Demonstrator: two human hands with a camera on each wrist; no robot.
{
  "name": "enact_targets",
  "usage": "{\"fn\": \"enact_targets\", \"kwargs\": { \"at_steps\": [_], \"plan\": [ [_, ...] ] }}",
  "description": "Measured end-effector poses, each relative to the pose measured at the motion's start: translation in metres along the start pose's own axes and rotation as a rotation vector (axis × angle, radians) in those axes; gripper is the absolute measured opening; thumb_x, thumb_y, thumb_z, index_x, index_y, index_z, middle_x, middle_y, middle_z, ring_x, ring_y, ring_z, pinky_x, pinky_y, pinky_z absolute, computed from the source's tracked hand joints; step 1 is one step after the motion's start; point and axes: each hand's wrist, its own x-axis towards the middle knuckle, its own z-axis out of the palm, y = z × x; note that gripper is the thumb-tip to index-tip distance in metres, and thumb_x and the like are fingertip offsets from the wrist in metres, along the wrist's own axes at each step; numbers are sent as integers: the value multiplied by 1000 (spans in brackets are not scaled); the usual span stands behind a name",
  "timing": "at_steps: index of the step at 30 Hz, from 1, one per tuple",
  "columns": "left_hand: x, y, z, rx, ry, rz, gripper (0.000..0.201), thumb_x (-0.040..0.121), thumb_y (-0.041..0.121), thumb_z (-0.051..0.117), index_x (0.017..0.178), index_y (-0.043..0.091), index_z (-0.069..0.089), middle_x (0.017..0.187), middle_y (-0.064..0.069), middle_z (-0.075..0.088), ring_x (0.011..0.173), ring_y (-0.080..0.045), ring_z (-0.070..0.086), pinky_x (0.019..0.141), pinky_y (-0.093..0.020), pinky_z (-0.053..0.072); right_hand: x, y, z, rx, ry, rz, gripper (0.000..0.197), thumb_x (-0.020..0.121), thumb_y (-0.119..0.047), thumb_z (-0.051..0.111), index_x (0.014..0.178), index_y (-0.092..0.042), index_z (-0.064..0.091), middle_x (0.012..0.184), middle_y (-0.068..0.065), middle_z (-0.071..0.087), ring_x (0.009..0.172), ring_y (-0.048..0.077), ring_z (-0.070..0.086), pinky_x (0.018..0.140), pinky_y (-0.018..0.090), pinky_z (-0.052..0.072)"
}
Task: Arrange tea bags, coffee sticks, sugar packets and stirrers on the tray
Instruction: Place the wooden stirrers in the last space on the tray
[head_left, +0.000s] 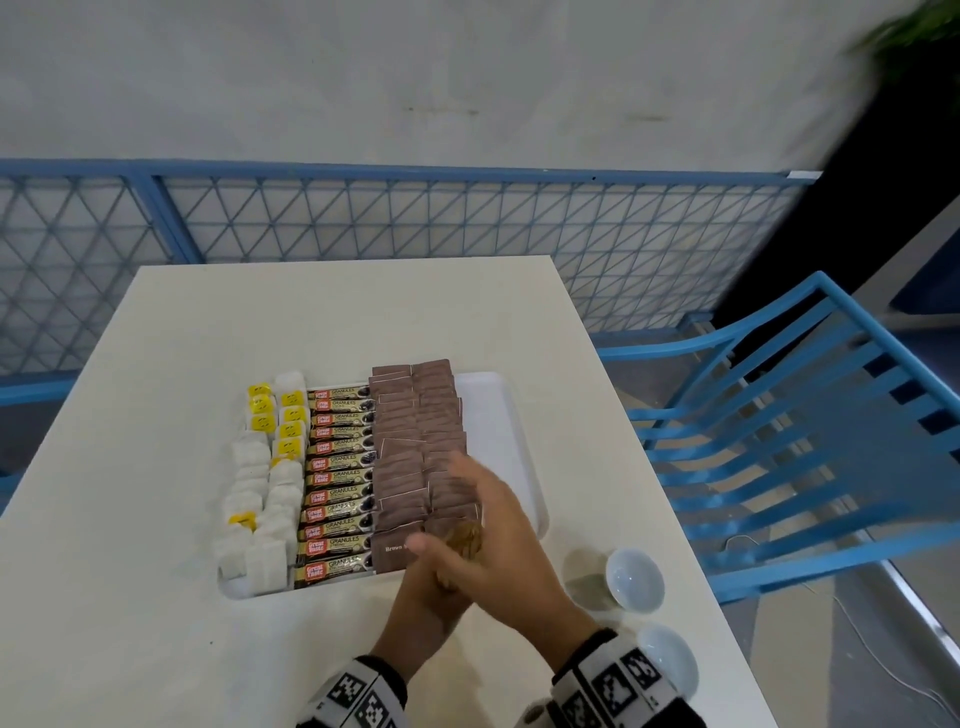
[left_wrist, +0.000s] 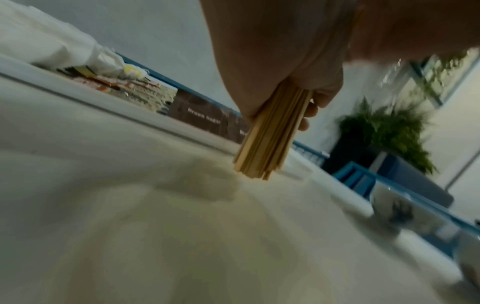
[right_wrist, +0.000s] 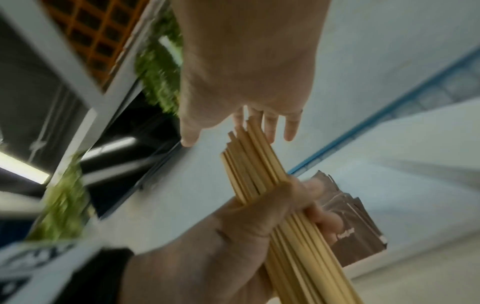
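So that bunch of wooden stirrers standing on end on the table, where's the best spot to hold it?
Around its middle, coming from the side, as the left hand does. The stirrers are thin loose sticks stood upright on the table; a wrap around the middle keeps them bundled, leaving the uneven tops free for the open right hand above to tap level.

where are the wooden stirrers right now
The stirrers are bunched upright in the left hand over the table, just in front of the tray's near edge by the brown sugar packets; the right hand is open over their tops.
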Motion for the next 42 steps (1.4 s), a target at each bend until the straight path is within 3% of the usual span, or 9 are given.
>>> {"fn": "enact_targets", "kwargs": {
  "at_steps": [3,4,6,16,22,28,33,38,42],
  "plan": [
    [6,12,-1,49,79,30,20,66,15,74,80,3,66,67,-8,64,64,-23,59,56,-25,47,-3,5,-8,230,-20,188,72,69,-22,82,128,-27,41,106,-39,52,102,-25,46,80,-1,38],
    [9,15,-1,38,110,39,3,80,4,63,78,3,65,64,-9,62,60,-21,59,54,-26,47,-4,6,-7,254,-79,226,62,69,-17,82,117,-32,46,96,-31,57,94,-20,54,74,1,42],
    [10,17,-5,185,101,-17,36,91,-3,44,65,13,62,57,-6,51,48,-15,51,46,-23,40,-4,8,-1,224,-145,274,40,70,-24,81,96,-35,53,85,-18,61,83,-5,62,70,7,47],
    [7,50,-13,847,-9,78,40,81,-4,55,57,27,51,49,8,53,48,-8,52,52,-29,50,5,0,22,414,47,242,11,83,-14,68,87,-24,71,100,-13,71,95,-2,64,79,10,47],
    [-14,70,-34,570,-262,86,54,76,4,74,120,24,50,102,19,62,93,3,63,80,-10,47,16,-17,20,474,153,195,17,83,-16,69,91,-2,70,88,7,73,79,3,66,69,13,50],
    [-14,68,-59,64,-270,-107,59,87,61,39,132,25,51,132,-5,58,123,-25,53,107,-40,36,31,-45,13,644,250,130,19,82,-21,64,64,-22,67,67,10,65,65,25,61,68,45,52],
    [-1,72,-58,-433,-35,-246,57,93,44,35,115,-1,63,104,-19,70,89,-28,68,82,-42,53,33,-54,39,680,287,141,15,80,-19,70,66,-22,65,66,7,64,64,21,61,66,40,52],
    [-4,72,-59,-510,2,-231,36,91,16,36,88,3,70,76,-15,72,60,-23,69,51,-32,57,32,-51,55,627,261,170,7,75,-22,69,70,-18,66,69,8,66,70,23,63,74,47,54],
    [-8,67,-59,-530,-1,-202,42,96,20,34,86,10,74,78,-10,74,64,-18,71,52,-28,58,28,-55,63,581,229,143,8,76,-9,71,77,-4,65,72,6,65,70,14,63,67,27,54]
  ]
}}
